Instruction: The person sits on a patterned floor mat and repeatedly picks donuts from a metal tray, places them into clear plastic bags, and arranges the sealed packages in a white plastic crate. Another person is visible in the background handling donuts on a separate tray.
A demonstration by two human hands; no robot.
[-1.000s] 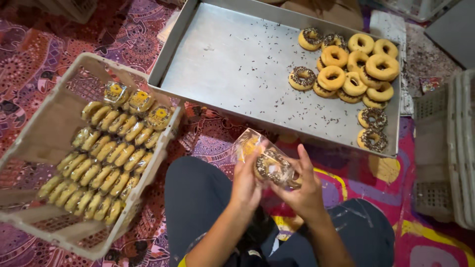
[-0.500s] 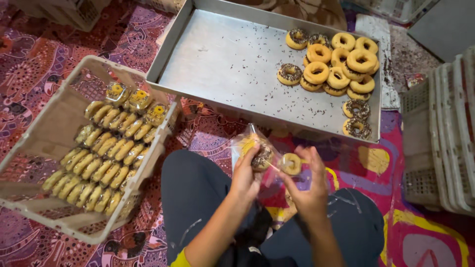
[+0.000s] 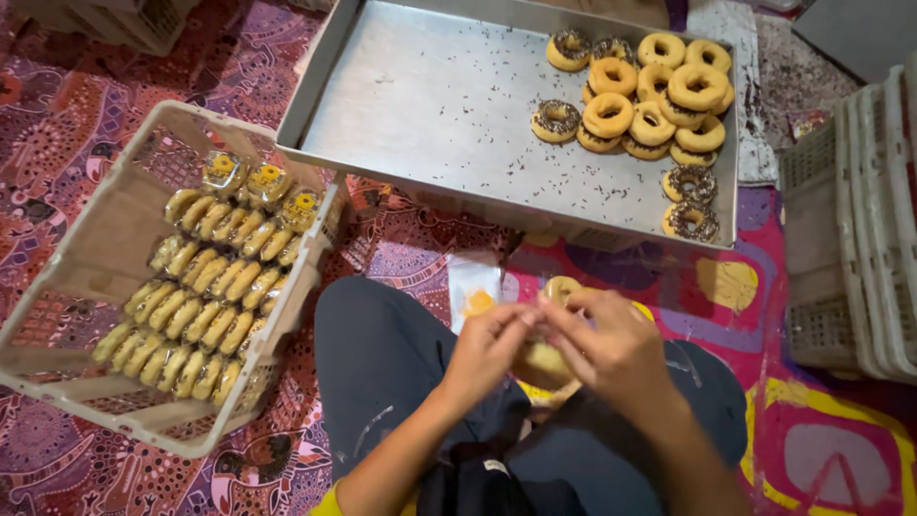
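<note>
Over my lap, my left hand (image 3: pixel 487 349) and my right hand (image 3: pixel 611 344) meet around a plain doughnut (image 3: pixel 559 288) in a clear plastic wrapper (image 3: pixel 473 287). Both hands pinch the wrapped doughnut between fingertips; most of it is hidden behind my fingers. A large metal tray (image 3: pixel 430 105) lies ahead, with a pile of doughnuts (image 3: pixel 650 105) in its far right corner, some plain and some with dark sprinkles. To my left stands a plastic crate (image 3: pixel 91 248) with rows of wrapped doughnuts (image 3: pixel 201 287) packed on edge.
Stacked pale plastic crates (image 3: pixel 860 239) stand at the right edge. A patterned red and purple cloth (image 3: pixel 57 115) covers the floor. My knees in dark trousers (image 3: pixel 382 363) fill the bottom centre. Loose sprinkles dot the tray.
The wrapped doughnut has come down closer to my lap and my hands have closed together over it. The view has shifted slightly.
</note>
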